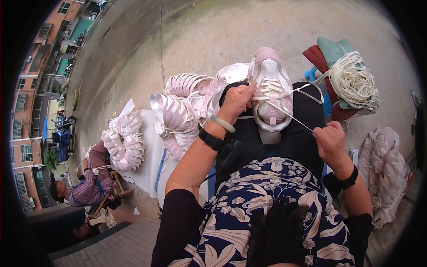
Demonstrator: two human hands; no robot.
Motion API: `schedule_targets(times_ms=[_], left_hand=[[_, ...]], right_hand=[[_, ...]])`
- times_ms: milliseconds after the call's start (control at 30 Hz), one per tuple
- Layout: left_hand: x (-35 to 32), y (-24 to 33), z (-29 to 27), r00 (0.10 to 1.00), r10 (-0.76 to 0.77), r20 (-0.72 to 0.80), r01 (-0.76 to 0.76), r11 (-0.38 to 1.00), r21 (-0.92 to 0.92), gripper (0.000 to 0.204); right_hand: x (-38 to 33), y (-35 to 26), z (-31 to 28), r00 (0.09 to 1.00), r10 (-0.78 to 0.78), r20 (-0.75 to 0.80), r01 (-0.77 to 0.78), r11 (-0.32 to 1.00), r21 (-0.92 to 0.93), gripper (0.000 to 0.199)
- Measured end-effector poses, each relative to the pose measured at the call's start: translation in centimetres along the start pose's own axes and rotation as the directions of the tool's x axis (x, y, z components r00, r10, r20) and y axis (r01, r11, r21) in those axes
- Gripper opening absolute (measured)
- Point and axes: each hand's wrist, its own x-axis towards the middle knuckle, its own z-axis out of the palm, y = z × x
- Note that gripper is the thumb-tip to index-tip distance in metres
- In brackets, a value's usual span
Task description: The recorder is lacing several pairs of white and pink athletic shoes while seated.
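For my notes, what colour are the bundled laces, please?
The bundled laces are cream, clearest in the head view.

- A white sheet [149, 144] is carrying a coil of pink-and-white shoe pieces [123, 143] and, beside it, curved stacks [175, 120].
- Red and green cloth [334, 50] is supporting the bundled off-white laces [354, 80].
- Concrete ground [218, 35] is apparently bearing another pink bundle [383, 171] at right.

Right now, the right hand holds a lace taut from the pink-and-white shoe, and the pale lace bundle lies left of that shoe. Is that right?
Not quite: the head view shows the pale lace bundle right of the pink-and-white shoe. The right hand does hold a lace taut.
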Motion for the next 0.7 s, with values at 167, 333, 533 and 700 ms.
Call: schedule_targets(times_ms=[167,333,533,700], left_hand=[[0.3,-0.4,0.6,0.996,0.085,0.018,-0.086,0.995,0.046,0.046],[0.7,-1.4,1.1,0.931,0.354,-0.089,-0.312,0.898,0.310,0.040],[-1.4,1.3,4.4,0.630,0.776,0.017,-0.558,0.438,0.705,0.012],[-1.1,0.1,6.1,0.603,0.777,0.179,-0.549,0.242,0.800,0.013]], right_hand=[[-2.6,0.6,0.0,0.992,0.113,-0.052,-0.107,0.989,0.101,0.011],[0.8,0.0,1.7,0.983,0.179,0.027,-0.179,0.938,0.296,0.007],[5.4,0.3,5.8,0.939,0.288,-0.189,-0.183,0.882,0.434,0.019],[7.1,-0.5,6.7,0.968,0.235,-0.087,-0.216,0.958,0.190,0.042]])
